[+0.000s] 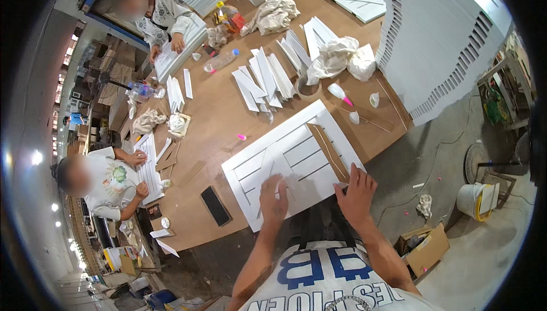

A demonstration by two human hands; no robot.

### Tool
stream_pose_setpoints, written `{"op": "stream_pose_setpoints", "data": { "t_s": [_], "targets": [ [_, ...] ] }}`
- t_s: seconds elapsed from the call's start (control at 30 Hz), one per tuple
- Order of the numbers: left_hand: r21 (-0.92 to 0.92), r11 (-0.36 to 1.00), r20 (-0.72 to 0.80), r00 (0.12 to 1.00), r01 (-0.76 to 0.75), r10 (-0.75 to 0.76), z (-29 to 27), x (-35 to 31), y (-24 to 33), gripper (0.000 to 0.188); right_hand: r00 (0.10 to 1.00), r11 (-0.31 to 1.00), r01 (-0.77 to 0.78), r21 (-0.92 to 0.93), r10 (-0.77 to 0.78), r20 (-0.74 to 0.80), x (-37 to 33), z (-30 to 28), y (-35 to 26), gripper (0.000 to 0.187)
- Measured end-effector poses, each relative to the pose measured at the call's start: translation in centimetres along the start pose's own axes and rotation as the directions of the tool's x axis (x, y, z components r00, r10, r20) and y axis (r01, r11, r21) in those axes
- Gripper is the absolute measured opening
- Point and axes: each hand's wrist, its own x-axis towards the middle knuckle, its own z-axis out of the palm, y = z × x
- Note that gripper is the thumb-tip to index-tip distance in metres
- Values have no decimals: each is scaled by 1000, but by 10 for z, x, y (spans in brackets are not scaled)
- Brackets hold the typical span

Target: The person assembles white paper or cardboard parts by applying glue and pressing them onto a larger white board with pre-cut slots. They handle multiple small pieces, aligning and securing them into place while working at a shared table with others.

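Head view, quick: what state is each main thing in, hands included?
White panel: flat on the table, grooved
Brown strip: lying on the panel
Left hand: over the panel, blurred
Right hand: at the panel's edge
Phone: flat, screen dark
White bottle: on its side
Clear bottle: on its side, capped
Cloths: crumpled
White strips: loosely piled
Cardboard box: open

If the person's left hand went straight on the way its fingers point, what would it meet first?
Probably the grooved white panel beneath the left hand; the hand's height is unclear. Skimming clear, it would likely reach the pile of white strips beyond.
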Motion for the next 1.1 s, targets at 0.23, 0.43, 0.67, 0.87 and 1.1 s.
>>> {"op": "stream_pose_setpoints", "data": {
  "t_s": [0.23,0.43,0.67,0.87,1.1],
  "targets": [
    [-28,991,75,989,127,-125,-19,-40,9,17,1000,995,1,-102,1,26,13,16,-3,74],
    [-132,989,-4,998,67,-68,-35,-30,-11,17,1000,982,-8,-189,2,-29,14,26,-6,70],
    [-111,989,-143,983,98,-114,-54,-22,-52,19,997,981,-68,-181,59,-50,11,27,-8,73],
    [-1,1000,-21,1000,13,-13,-56,-56,-62,25,995,982,-60,-181,45,-88,-3,22,-14,79],
    [31,998,32,998,52,-53,-37,-48,-59,30,922,937,345,60,-350,166,-23,26,-40,66]
  ]
}}
